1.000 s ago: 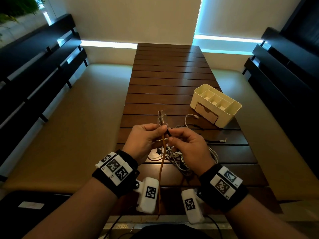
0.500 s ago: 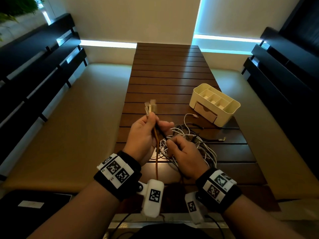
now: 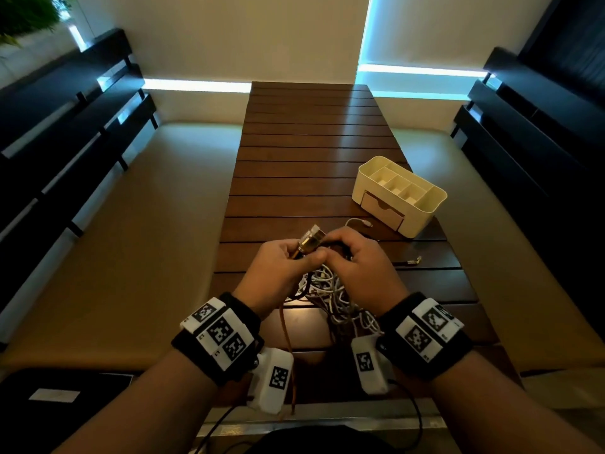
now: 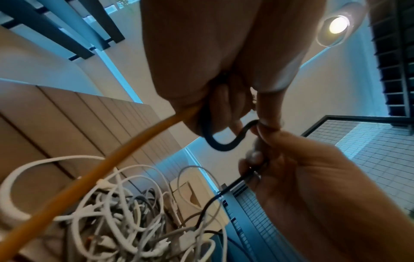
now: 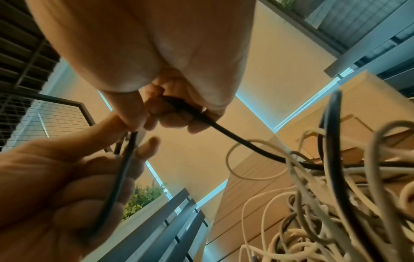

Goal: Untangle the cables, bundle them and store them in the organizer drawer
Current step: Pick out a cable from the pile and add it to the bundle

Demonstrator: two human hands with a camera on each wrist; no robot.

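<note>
Above the near part of the table, my left hand (image 3: pixel 288 257) grips an orange cable (image 3: pixel 288 339) and a black cable (image 4: pixel 224 141), and their metal plugs (image 3: pixel 311 239) stick out above its fingers. The orange cable hangs down toward the table's near edge. My right hand (image 3: pixel 347 250) touches the left one and pinches the black cable (image 5: pixel 224 134), which runs down into a tangle of white and grey cables (image 3: pixel 337 290) under both hands. The cream organizer (image 3: pixel 425 208) stands at the right, and its drawer (image 3: pixel 381 208) is shut.
A white cable end (image 3: pixel 360 222) and a small plug (image 3: pixel 414 261) lie loose on the slatted wooden table (image 3: pixel 311 142) near the organizer. Cushioned benches (image 3: pixel 114 240) run along both sides of the table. The dark bench backs stand behind them.
Half a second ago my right hand was lower, at the tangle, apart from the left. It has come up to meet the left hand at the plugs.
</note>
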